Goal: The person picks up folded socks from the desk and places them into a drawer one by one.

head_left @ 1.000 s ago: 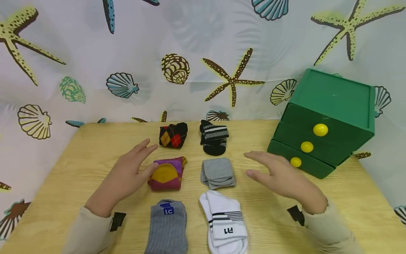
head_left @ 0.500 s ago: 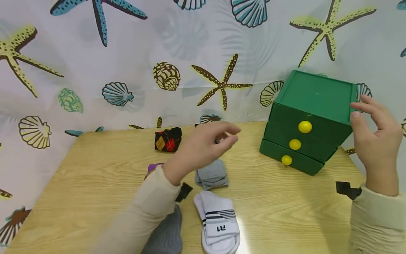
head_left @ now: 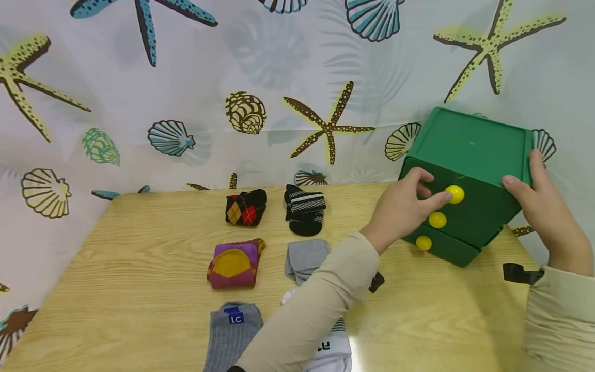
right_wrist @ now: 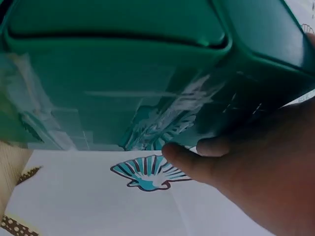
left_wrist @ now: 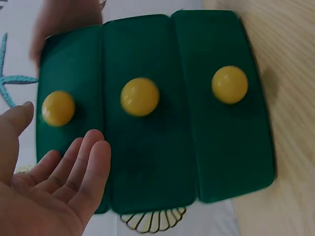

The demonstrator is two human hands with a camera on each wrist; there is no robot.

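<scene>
A green cabinet [head_left: 474, 147] with three drawers stands at the table's back right. My left hand [head_left: 402, 206] is in front of its top drawer, thumb and fingers apart around the top yellow knob [head_left: 455, 195]. In the left wrist view a gap shows between the fingertips [left_wrist: 101, 147] and that knob [left_wrist: 58, 108]. Against the cabinet's right side lies my right hand [head_left: 553, 219], its thumb at the top front edge. The right wrist view shows its extended fingers [right_wrist: 184, 157] along the side wall. All the drawers are closed.
Folded socks lie in two columns on the wooden table [head_left: 139, 248]: argyle [head_left: 246, 207], black striped [head_left: 304, 209], purple and mustard [head_left: 234, 263], light grey [head_left: 304, 258], dark grey [head_left: 232, 336] and white [head_left: 332, 349]. My left sleeve partly covers the white pair. A patterned cloth [head_left: 195, 93] hangs behind.
My left hand has crossed from the left side over the socks to the cabinet's top knob. My right hand has moved from the cabinet's front to its right side.
</scene>
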